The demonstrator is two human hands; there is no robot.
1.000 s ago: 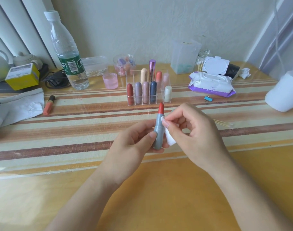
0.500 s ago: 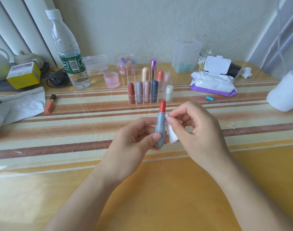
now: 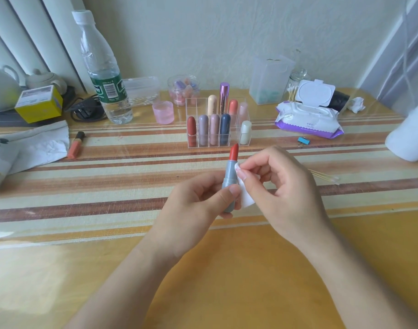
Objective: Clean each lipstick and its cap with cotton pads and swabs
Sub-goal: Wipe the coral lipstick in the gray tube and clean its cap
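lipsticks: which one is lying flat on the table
The orange lipstick with the black cap, far left by the white paper; the others stand upright.

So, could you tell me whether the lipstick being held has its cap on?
No, the lipstick in the left hand shows its red tip bare above the grey tube, with no cap over it.

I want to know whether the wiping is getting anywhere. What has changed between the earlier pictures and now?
Nothing has visibly changed. The left hand still holds the lipstick upright, and the right hand still pinches the cotton pad against the tube's upper end, just below the red stick. The organizer and the cotton swabs stay where they were.
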